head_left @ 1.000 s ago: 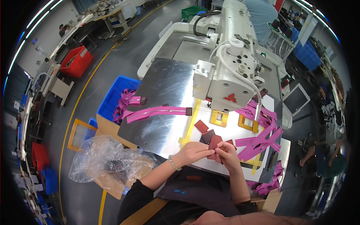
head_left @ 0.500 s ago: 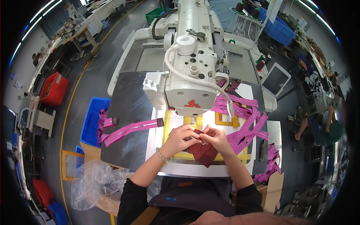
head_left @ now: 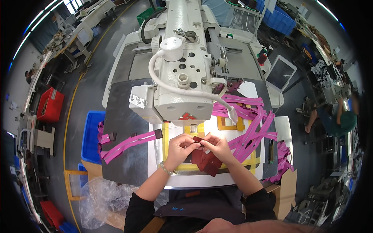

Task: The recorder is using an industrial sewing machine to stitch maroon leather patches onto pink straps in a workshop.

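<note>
While left hand [head_left: 179,149] and right hand [head_left: 218,146] pinch small dark-red rectangular patch [head_left: 199,140] in front of white metal sewing-machine head [head_left: 192,77], loosened pinch could drop it onto flat maroon patches [head_left: 208,161] (also before head), mixing pieces.

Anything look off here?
Nothing looks spilled or clearly damaged. Just untidy: dark red pieces overlap at mixed angles, pink zipper strips to their right lie crossed, and crumpled clear plastic sprawls at lower left.
</note>
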The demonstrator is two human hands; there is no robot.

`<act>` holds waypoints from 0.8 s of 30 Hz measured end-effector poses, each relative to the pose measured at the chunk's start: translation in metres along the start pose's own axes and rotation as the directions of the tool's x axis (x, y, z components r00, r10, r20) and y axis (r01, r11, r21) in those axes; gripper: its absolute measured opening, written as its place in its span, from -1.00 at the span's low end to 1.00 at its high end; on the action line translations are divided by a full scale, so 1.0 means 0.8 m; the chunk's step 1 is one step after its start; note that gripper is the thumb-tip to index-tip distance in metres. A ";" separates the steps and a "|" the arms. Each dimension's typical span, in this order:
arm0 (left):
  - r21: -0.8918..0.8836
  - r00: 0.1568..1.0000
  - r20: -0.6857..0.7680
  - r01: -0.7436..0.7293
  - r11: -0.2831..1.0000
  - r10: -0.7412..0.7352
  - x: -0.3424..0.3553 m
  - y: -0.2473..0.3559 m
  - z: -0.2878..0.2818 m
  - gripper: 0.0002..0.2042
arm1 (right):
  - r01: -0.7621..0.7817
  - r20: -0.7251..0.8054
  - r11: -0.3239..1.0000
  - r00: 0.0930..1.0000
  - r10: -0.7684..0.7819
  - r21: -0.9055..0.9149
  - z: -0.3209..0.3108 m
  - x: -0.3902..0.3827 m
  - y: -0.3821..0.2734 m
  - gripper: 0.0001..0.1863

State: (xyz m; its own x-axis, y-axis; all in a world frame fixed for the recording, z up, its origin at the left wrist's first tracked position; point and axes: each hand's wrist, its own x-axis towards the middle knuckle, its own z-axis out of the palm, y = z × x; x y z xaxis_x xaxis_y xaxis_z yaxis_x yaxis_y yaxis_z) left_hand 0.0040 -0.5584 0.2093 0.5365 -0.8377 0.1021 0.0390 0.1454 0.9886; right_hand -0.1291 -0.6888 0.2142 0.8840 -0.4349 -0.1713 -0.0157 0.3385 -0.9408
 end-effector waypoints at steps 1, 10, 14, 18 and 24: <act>-0.001 1.000 0.003 0.002 1.000 -0.002 0.001 0.004 0.002 -0.92 | 0.011 0.031 1.000 0.999 -0.012 0.024 -0.002 0.000 -0.001 -0.90; -0.126 0.996 -0.066 0.055 0.991 -0.064 0.000 0.018 0.006 -0.88 | 0.054 0.064 0.993 0.996 -0.061 0.102 -0.004 -0.002 0.013 -0.75; -0.110 0.998 -0.067 0.014 0.994 -0.021 0.002 0.012 0.008 -0.87 | 0.046 0.034 0.993 0.998 -0.050 0.112 -0.002 -0.002 0.014 -0.76; -0.070 0.996 -0.084 0.023 0.997 -0.029 0.003 0.004 0.008 -0.84 | 0.035 0.009 0.993 0.999 -0.036 0.117 0.003 -0.003 0.009 -0.79; -0.036 0.995 -0.095 0.029 0.999 -0.033 0.004 0.000 0.009 -0.80 | 0.042 -0.021 0.995 0.999 -0.040 0.085 0.004 -0.004 0.010 -0.84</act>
State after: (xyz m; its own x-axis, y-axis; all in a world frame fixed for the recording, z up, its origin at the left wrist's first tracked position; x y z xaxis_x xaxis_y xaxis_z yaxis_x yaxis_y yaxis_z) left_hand -0.0003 -0.5645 0.2101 0.6123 -0.7884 0.0589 0.0850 0.1397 0.9865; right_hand -0.1304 -0.6820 0.2085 0.8738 -0.4659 -0.1393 0.0613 0.3896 -0.9189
